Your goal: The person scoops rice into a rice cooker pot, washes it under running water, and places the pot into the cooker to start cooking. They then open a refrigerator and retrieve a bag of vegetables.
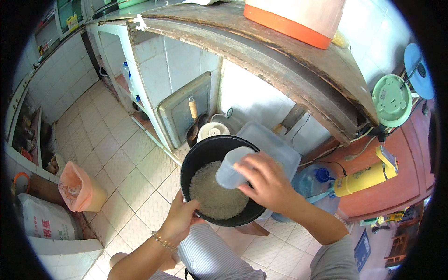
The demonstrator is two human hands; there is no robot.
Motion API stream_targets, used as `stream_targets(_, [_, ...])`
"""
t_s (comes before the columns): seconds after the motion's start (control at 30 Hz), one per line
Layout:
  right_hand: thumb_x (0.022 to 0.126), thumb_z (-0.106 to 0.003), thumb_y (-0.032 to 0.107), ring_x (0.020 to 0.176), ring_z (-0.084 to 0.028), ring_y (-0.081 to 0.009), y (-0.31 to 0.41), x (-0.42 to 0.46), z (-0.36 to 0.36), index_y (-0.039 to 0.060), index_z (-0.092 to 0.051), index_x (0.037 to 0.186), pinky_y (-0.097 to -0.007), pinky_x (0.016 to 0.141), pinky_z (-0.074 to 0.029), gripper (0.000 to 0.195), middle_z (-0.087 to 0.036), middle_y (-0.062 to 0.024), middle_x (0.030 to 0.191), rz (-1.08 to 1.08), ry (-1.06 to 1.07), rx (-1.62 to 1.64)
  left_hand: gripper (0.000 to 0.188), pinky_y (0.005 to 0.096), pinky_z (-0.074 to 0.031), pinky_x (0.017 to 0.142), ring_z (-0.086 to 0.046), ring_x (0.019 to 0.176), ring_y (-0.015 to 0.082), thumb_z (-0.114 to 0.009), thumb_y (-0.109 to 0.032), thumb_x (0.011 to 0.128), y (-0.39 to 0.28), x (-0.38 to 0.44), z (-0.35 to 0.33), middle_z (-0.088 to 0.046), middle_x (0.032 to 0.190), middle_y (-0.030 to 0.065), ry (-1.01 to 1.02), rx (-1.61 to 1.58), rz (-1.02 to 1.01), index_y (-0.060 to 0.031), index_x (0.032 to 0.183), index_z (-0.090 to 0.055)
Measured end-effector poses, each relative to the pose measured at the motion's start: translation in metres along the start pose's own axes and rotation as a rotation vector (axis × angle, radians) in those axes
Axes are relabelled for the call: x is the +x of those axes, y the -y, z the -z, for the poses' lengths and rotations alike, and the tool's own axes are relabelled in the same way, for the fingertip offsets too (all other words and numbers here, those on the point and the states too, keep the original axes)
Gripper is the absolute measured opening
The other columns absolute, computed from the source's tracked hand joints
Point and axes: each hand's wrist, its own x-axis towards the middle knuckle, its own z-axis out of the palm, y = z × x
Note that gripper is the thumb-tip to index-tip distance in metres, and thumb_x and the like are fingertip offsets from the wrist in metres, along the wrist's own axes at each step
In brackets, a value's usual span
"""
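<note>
A round black pot [257, 212] with uncooked rice grains [217, 203] inside is in the middle of the head view. My left hand [182, 215] grips its near left rim, thumb on the inner side. In my right hand [262, 178] is a translucent plastic cup [232, 168], tilted over the rice inside the pot; its contents cannot be made out. Just beyond the pot stand a white lidded container [214, 130] and a clear plastic bin [273, 140], which the pot and my right hand partly cover.
A worn countertop [217, 24] curves overhead, holding a large orange-based container [288, 24]. At right are a blue-capped water bottle [315, 182] and a yellow cylindrical device [364, 176]. A pink-lined bin [82, 189] stands on the tiled floor at left.
</note>
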Motion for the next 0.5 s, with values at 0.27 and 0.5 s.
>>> stream_targets(0.27, [0.065, -0.073, 0.02, 0.101, -0.048, -0.0345, -0.082, -0.064, -0.056, 0.0002, -0.042, 0.116, -0.0388, 0.087, -0.04, 0.062, -0.049, -0.0206, 0.108, -0.675, 0.013, 0.143, 0.026, 0.0195, -0.046, 0.039, -0.057, 0.053, 0.0139, -0.044, 0.002, 0.075, -0.001, -0.037, 0.088, -0.06, 0.081, 0.0097, -0.142, -0.143, -0.072, 0.0039, 0.101, -0.048])
stream_targets(0.5, [0.068, -0.066, 0.04, 0.095, -0.055, -0.0366, -0.133, -0.161, -0.22, -0.0064, -0.059, 0.097, -0.0409, 0.085, -0.043, 0.055, -0.057, -0.0253, 0.101, -0.873, 1.065, -0.08, 0.026, 0.0213, -0.046, 0.039, -0.056, 0.049, 0.0138, -0.04, 0.002, 0.074, 0.001, -0.056, 0.114, -0.06, 0.075, 0.0087, -0.408, -0.216, -0.231, 0.003, 0.098, -0.049])
